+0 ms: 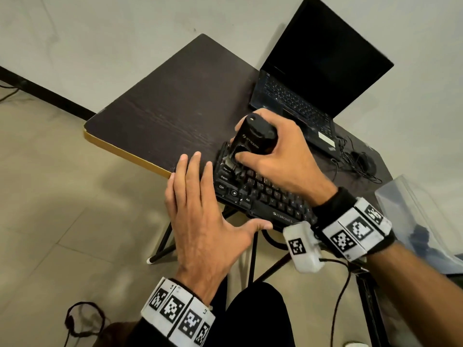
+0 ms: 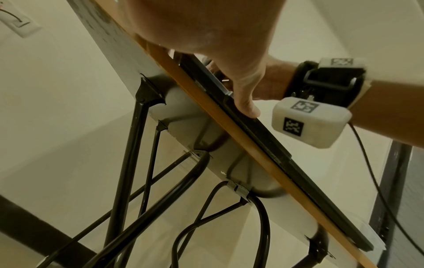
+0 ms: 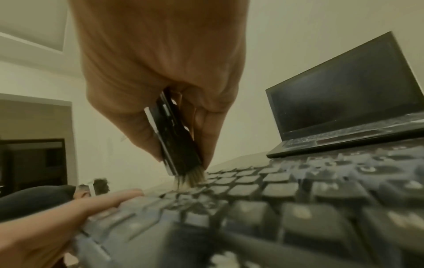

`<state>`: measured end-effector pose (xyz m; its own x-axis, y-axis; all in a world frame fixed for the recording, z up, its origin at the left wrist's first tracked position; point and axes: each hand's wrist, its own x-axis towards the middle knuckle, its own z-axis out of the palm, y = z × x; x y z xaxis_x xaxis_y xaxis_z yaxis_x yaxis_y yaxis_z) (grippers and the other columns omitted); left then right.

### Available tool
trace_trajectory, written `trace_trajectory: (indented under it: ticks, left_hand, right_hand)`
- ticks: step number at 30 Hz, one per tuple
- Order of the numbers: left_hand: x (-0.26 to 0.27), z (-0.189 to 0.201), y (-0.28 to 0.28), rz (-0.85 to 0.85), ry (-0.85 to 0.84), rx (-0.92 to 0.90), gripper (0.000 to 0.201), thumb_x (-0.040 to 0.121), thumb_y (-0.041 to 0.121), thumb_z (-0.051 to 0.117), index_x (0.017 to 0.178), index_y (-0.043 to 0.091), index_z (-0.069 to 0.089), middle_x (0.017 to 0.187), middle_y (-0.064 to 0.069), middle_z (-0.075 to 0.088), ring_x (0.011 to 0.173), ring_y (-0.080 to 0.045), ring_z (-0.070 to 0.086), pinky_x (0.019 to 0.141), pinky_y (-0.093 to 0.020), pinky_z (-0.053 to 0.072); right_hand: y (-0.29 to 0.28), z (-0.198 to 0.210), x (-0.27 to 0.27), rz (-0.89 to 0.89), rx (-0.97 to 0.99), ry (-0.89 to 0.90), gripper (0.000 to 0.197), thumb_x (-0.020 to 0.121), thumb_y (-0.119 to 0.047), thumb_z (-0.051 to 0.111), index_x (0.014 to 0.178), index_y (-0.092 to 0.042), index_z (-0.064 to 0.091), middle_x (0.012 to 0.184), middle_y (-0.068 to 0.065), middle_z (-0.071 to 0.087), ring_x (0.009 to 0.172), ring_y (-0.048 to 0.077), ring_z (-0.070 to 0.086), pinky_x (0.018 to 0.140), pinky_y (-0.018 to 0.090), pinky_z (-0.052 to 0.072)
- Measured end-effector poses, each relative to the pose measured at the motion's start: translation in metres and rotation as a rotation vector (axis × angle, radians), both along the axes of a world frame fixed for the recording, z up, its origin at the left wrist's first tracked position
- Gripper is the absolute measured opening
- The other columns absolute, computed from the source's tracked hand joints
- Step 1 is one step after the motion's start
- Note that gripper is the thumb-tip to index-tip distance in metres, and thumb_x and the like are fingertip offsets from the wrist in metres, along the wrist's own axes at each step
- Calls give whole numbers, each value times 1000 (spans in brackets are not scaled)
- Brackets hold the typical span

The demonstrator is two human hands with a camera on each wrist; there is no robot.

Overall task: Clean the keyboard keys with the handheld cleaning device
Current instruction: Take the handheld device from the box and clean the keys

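A black Zebronics keyboard (image 1: 260,196) lies at the near edge of a dark wooden table (image 1: 175,103). My right hand (image 1: 275,151) grips a black handheld cleaning device (image 1: 255,136) upright over the keyboard's left end. Its pale brush tip (image 3: 190,178) touches the keys (image 3: 241,188) near the far left rows. My left hand (image 1: 200,216) lies flat with straight fingers along the keyboard's left side. Its thumb (image 2: 246,105) rests against the keyboard's front edge (image 2: 270,143).
An open black laptop (image 1: 313,78) with a dark screen stands at the table's far right. A mouse with a tangled cable (image 1: 360,161) lies beside it. A clear plastic container (image 1: 421,216) sits to the right. Folding metal legs (image 2: 128,163) show under the table.
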<state>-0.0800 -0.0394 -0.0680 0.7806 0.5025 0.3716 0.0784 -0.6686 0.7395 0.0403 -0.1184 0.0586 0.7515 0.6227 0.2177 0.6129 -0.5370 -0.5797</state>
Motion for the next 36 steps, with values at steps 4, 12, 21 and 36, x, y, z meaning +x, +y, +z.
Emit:
trace_trajectory:
  ticks: [4, 12, 21, 36]
  left_hand:
    - [0, 0, 0, 8, -4, -6, 134, 50, 92, 73, 141, -4, 56, 166, -17, 37, 160, -32, 22, 128, -56, 20]
    - [1, 0, 1, -9, 34, 19, 141, 53, 101, 57, 147, -4, 50, 167, -16, 36, 160, -31, 22, 128, -55, 17]
    - [3, 0, 2, -30, 32, 32, 139, 54, 102, 55, 147, -1, 53, 164, -15, 41, 160, -31, 25, 127, -57, 18]
    - [1, -3, 6, -56, 54, 21, 137, 50, 102, 58, 143, 2, 57, 161, -8, 47, 159, -27, 29, 127, -56, 16]
  right_hand:
    - [8, -1, -10, 172, -49, 26, 36, 81, -3, 81, 113, -15, 74, 102, 0, 79, 98, 22, 78, 93, 49, 61]
    - [19, 5, 8, 225, -145, -27, 28, 79, -3, 79, 104, -13, 77, 97, -1, 79, 92, 20, 77, 87, 48, 61]
    - [12, 4, 23, 171, -140, -6, 28, 80, -5, 80, 105, -16, 77, 98, 0, 80, 93, 20, 79, 89, 47, 63]
    - [10, 3, 41, 109, -112, 24, 27, 79, -8, 82, 102, -19, 77, 99, 3, 80, 96, 26, 78, 92, 53, 62]
